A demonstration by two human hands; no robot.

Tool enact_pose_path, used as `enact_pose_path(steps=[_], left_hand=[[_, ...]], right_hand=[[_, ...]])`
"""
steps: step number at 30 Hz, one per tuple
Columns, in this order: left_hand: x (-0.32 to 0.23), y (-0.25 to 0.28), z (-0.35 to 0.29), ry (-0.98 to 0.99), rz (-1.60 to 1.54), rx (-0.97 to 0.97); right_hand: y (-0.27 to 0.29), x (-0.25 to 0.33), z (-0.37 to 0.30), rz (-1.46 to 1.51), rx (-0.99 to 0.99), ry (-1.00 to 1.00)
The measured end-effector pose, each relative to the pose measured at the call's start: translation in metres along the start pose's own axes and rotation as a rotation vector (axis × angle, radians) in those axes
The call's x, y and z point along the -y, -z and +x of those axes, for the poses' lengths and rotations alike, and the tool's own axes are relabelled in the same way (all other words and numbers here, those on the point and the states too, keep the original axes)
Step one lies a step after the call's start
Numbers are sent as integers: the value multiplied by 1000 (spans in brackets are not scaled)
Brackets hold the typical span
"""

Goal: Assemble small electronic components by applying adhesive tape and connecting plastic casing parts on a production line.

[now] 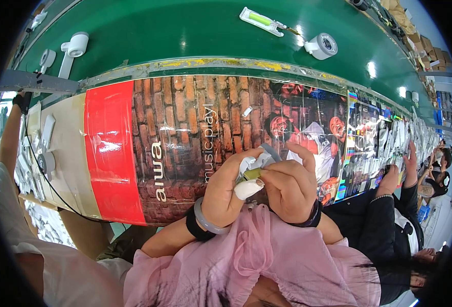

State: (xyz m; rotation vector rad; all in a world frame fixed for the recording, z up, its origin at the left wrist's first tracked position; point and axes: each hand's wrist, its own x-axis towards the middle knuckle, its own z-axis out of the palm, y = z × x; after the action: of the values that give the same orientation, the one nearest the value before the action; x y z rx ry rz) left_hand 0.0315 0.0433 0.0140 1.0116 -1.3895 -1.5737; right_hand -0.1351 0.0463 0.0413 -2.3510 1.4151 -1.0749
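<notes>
One green piece is held between left hand and right hand.

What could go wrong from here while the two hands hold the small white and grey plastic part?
The small yellow-green block might slip, as the left hand and right hand crowd around it and the white and grey plastic part. The white wrapping on the left hand's thumb could dull its grip. The pink fabric tie, close below the hands, might get caught.
</notes>
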Motion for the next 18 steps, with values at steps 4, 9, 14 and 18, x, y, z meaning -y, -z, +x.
enact_pose_path(steps=[4,9,14,18], left_hand=[[3,1,0,-32,45,-1],[-1,0,1,27,44,-4],[4,2,0,110,-158,-4],[2,7,7,215,-407,85]], right_hand=[[0,1,0,5,6,-1],[-3,-1,-3,-10,-22,10],[-2,-3,0,-50,16,10],[-6,-16,0,53,31,-53]])
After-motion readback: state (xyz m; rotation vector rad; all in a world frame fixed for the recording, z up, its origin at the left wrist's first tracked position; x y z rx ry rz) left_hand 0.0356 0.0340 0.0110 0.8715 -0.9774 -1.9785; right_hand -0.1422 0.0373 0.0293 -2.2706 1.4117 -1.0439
